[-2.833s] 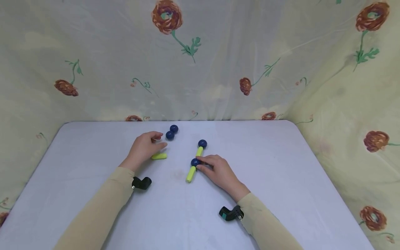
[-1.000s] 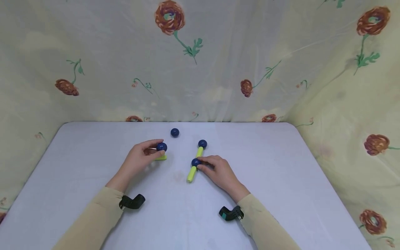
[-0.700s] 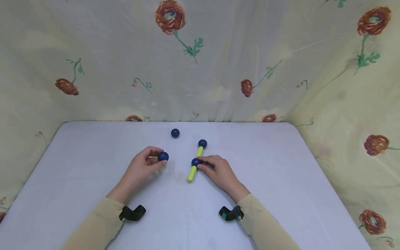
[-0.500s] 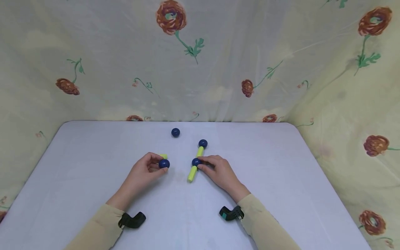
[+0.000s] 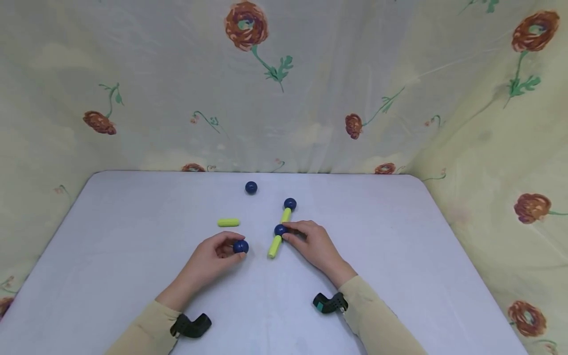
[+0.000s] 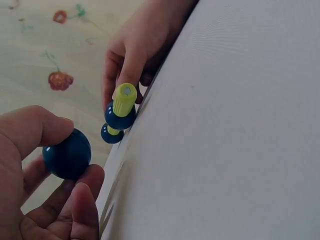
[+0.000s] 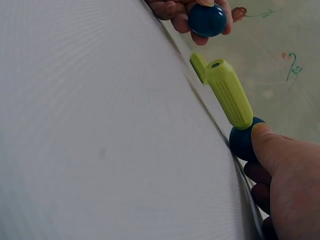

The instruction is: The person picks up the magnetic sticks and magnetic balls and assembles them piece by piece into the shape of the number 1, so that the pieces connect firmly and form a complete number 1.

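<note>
In the head view my left hand pinches a dark blue ball between thumb and fingers; the left wrist view shows this ball close up. My right hand pinches the middle blue ball of a chain on the table. That chain has a far blue ball, a yellow-green rod between the two balls, and a near rod pointing toward the person. In the right wrist view, the near rod's free end shows a dark round spot. The held ball is apart from the chain.
A loose yellow-green rod lies beyond my left hand. Farther back, a single blue ball rests on the white table. Floral cloth hangs behind the table's far edge.
My left hand has taken one of the two far balls and brought it toward the person, past the loose rod and slightly right. The right hand and chain stay in place.
</note>
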